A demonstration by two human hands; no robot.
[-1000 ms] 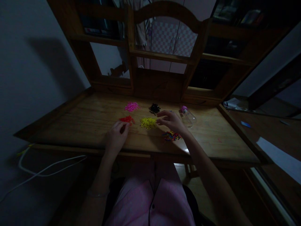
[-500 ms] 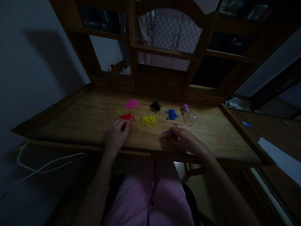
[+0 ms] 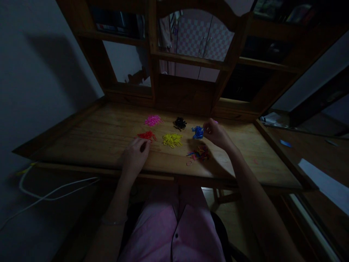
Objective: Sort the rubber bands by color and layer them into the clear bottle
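Note:
My left hand (image 3: 135, 151) rests on the wooden table (image 3: 92, 142), thumb and forefinger pinched together at the near edge of a pile of small red loops (image 3: 147, 135). What that pinch holds, if anything, is too small to make out. My right hand (image 3: 215, 133) is at the right side of the blue pile (image 3: 198, 132), its fingers closed and their contents hidden. Below it lies a mixed-colour heap (image 3: 200, 152) of the same small loops, with a single pale pink loop (image 3: 189, 163) beside it. Whether they are clips or bands I cannot tell.
Yellow (image 3: 172, 140), black (image 3: 180, 123) and pink (image 3: 153, 120) piles lie apart on the table. Behind my right hand a pink cap (image 3: 216, 122) just shows. A wooden shelf unit (image 3: 188, 91) rises at the back; a white cable (image 3: 60, 189) hangs at the left.
My right hand has moved up and away from the mixed heap to the blue pile, uncovering the heap and covering most of the clear bulb-shaped bottle. My left hand has hardly moved.

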